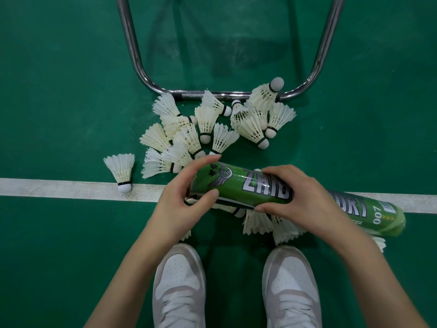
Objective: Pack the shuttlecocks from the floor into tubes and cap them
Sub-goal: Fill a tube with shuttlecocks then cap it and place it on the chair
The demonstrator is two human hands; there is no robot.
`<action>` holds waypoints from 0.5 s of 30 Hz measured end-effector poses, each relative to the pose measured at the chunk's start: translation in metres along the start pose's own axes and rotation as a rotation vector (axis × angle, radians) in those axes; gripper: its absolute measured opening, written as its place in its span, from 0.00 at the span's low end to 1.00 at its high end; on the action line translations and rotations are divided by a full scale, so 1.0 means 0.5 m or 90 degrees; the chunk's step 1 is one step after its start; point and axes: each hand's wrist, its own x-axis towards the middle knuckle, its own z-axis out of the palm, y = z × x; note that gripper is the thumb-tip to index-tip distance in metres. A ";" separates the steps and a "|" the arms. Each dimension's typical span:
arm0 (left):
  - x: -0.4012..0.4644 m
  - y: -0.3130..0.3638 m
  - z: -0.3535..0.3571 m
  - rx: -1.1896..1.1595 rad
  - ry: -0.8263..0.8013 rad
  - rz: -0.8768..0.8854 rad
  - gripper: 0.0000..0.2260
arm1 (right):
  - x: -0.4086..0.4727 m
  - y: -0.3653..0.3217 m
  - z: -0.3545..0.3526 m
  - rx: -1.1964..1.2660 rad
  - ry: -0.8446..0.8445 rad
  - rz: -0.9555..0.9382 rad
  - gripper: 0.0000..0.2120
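A green printed tube (pixel 238 185) lies level above the floor, held between both hands. My left hand (pixel 186 200) curls round its open left end, thumb on the front and fingers over the top. My right hand (pixel 298 197) grips its middle. The tube's far right end (pixel 390 221) looks closed. Several white feather shuttlecocks (pixel 205 124) lie heaped on the green floor just beyond the tube. One shuttlecock (pixel 121 170) stands apart at the left on the white line. More shuttlecocks (pixel 257 222) lie under the tube near my feet.
A chrome tube frame (pixel 212 94) curves across the floor behind the heap. A white court line (pixel 59 188) runs left to right under the hands. My two white shoes (pixel 179 285) stand at the bottom of the view.
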 end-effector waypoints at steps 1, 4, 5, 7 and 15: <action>-0.001 -0.001 -0.004 -0.012 0.009 0.000 0.21 | 0.002 -0.001 0.000 -0.002 -0.002 0.001 0.37; -0.004 -0.003 -0.011 -0.047 0.024 -0.011 0.21 | 0.004 -0.001 0.000 -0.002 -0.005 0.001 0.36; -0.004 -0.003 -0.011 -0.052 0.023 -0.013 0.21 | 0.004 0.000 0.001 -0.003 -0.006 0.001 0.37; -0.005 -0.004 -0.008 -0.046 0.019 -0.007 0.22 | 0.004 0.003 0.003 -0.006 -0.007 0.000 0.38; -0.005 -0.003 0.002 0.013 -0.015 -0.001 0.26 | 0.004 -0.012 0.003 -0.012 -0.021 -0.008 0.43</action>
